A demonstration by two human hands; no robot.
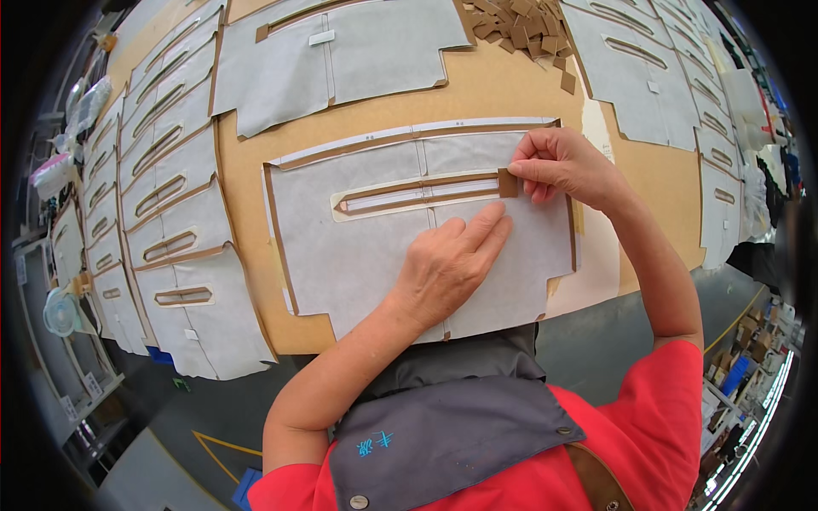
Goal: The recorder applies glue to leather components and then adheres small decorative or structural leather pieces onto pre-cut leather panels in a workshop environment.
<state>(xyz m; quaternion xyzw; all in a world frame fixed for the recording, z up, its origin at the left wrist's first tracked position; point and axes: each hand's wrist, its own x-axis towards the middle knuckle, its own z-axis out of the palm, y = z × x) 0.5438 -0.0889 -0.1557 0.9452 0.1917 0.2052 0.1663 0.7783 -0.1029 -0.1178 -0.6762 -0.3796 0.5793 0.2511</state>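
A grey-white fabric panel [358,264] with brown folded edges lies flat in front of me. Across its upper half runs a long slot opening [388,203] framed by brown strips on a pale backing. At the slot's right end sits a small brown square patch [509,184]. My right hand [567,166] pinches this patch at its upper right edge between thumb and forefinger. My left hand [452,264] rests on the panel just below the slot, fingers stretched out, their tips close under the patch. Nothing shows in the left hand.
A heap of brown square patches [521,24] lies at the far edge. Another similar panel [281,81] is behind mine. Overlapping rows of slotted panels [170,238] cover the left side, and more panels [635,85] lie at right. The tan table board [477,94] shows between them.
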